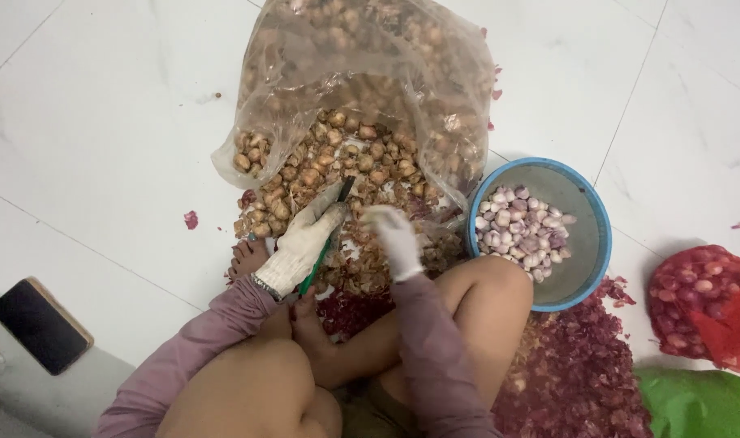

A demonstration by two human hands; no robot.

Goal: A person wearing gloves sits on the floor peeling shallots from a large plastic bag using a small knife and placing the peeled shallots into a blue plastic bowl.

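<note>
Both forearms in mauve sleeves reach forward over crossed bare legs to the floor. The left hand (303, 243), in a white cloth glove, has its fingers curled tight around a green-handled knife (328, 237) whose blade points up toward the heap of brown unpeeled shallots (337, 162) spilling from a clear plastic bag (370, 57). The right hand (394, 237), gloved too, bends down at the wrist with fingers drawn together; whether it pinches a shallot cannot be told. A blue round bowl (597, 219) of peeled shallots stands just right.
</note>
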